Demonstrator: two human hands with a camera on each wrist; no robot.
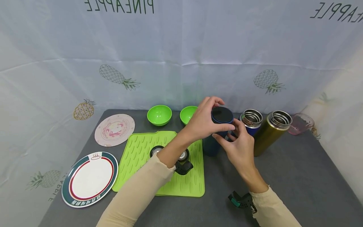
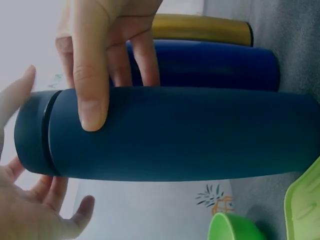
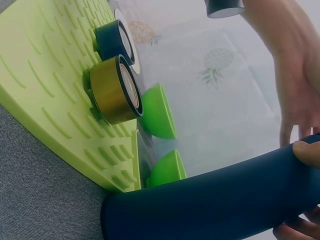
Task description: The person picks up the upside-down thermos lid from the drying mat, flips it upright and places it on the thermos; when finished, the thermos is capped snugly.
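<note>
A tall dark blue thermos (image 1: 210,146) stands upright beside the green mat, its lid (image 1: 222,114) seated on top. My left hand (image 1: 202,122) holds that lid from above, thumb on the near side and fingers round the far side. With my right hand (image 1: 240,147) I grip the thermos body just below the lid; in the left wrist view the right thumb (image 2: 90,95) presses on its side. Right of it are a brighter blue thermos (image 2: 215,65) and a gold thermos (image 1: 265,135), both uncapped in the head view.
On the green drying mat (image 1: 195,183) sit a gold lid (image 3: 112,92) and a dark blue lid (image 3: 111,41). Two green bowls (image 1: 159,115) stand behind. At left lie a pink-patterned plate (image 1: 114,130) and a rimmed plate (image 1: 90,179). A pink translucent bowl (image 1: 301,123) stands far right.
</note>
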